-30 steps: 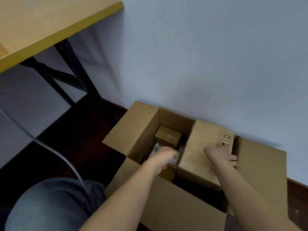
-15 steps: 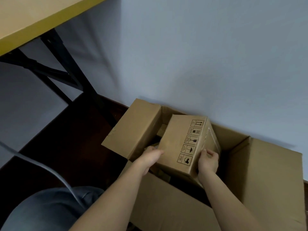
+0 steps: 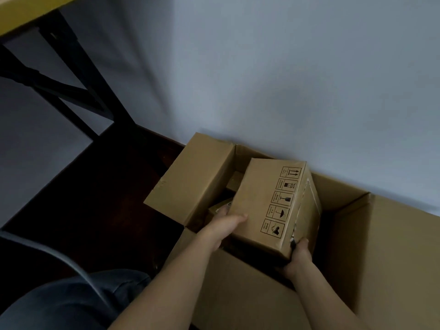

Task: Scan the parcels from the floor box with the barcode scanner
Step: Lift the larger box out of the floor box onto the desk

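Parcel (image 3: 269, 206): tilted, raised above floor box (image 3: 381, 246), centre frame; gripped by left hand (image 3: 223, 225) at 9 o'clock, right hand (image 3: 298, 256) at 5 o'clock, likely steadying for lift-out; scanner unseen

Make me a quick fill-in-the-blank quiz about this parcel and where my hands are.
1. The parcel is held by ____ hands.
2. The left hand grips its near ____ edge.
3. The right hand supports its near right ____.
4. The printed column on it has ____ handling symbols.

Missing words: two; left; corner; five
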`<state>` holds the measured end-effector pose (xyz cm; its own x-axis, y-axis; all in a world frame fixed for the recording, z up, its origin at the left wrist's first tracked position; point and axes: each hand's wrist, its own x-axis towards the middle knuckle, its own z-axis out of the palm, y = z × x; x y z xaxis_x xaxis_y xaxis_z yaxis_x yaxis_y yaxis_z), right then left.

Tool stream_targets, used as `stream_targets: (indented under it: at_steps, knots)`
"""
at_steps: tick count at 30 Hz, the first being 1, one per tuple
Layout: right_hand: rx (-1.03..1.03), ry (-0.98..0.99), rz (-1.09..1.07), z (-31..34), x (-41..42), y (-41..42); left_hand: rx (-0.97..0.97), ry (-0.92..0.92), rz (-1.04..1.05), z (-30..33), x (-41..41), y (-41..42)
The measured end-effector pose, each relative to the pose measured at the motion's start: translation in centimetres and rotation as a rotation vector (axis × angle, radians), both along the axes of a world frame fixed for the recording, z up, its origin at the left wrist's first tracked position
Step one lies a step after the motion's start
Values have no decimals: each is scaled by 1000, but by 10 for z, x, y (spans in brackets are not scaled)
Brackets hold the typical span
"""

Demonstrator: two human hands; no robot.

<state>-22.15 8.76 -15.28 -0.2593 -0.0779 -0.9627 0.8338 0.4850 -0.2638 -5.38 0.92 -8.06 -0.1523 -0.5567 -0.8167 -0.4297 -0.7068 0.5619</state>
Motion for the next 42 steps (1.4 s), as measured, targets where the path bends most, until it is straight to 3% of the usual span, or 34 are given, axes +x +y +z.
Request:
stream_targets:
  at_steps: [3,11,25,42]
  knots:
    - [6,-43,-122,3,0,-3,-2,9,-21,4,3,-6]
    - [-10,-153,-123,19,-3,5,-115,-17,-75,28,-11,-12]
    - [-68,-23,-71,125,33,-12,-240,29,68,107,27,-3]
    - [-370,129,-36,242,77,-37,-461,159,390,222,89,19]
